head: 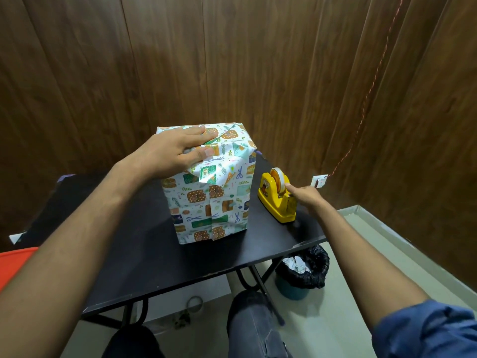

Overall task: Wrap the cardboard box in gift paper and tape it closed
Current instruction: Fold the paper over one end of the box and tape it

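Observation:
A tall box (214,202) covered in white gift paper with green, orange and blue patterns stands upright on the black table (154,259). My left hand (170,153) lies flat on its top, fingers straight, pressing the folded paper flaps down. To the right of the box stands a yellow tape dispenser (277,196) with a roll of clear tape. My right hand (303,195) reaches to the dispenser's cutter end, thumb against the roll; its fingertips are hidden behind the dispenser, so I cannot make out whether they pinch tape.
A dark-lined waste bin (300,273) with crumpled paper stands on the floor under the table's right corner. Wood-panelled walls close in behind and to the right. An orange object (13,262) shows at the left edge. My knees are below the table's front edge.

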